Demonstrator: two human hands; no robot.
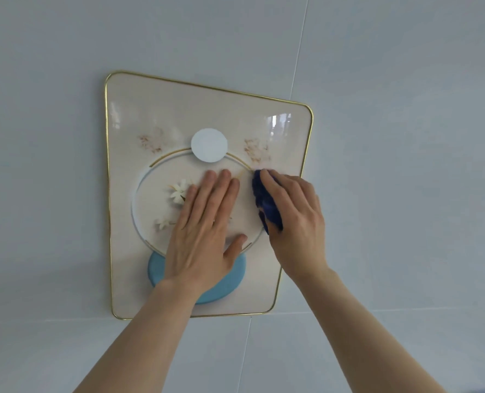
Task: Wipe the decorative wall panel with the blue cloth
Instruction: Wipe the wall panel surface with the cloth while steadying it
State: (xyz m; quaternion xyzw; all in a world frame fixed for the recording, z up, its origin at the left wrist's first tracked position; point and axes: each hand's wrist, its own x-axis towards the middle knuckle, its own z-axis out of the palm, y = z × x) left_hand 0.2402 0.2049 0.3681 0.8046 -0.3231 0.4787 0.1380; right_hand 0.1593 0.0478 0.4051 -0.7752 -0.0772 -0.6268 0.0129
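The decorative wall panel [179, 109] hangs on the wall, cream with a thin gold rim, a white disc near its top, white flowers inside a gold ring, and a blue disc at the bottom. My left hand [204, 231] lies flat on the panel's middle, fingers together, covering part of the ring and the blue disc. My right hand [295, 219] presses a bunched dark blue cloth [265, 199] against the panel's right side, near the ring's right edge. Most of the cloth is hidden under the palm.
Pale grey-white wall panels [391, 165] surround the decorative panel, with thin seams running vertically to its upper right and horizontally just below its bottom edge. Window reflections show on the panel's glossy upper corners.
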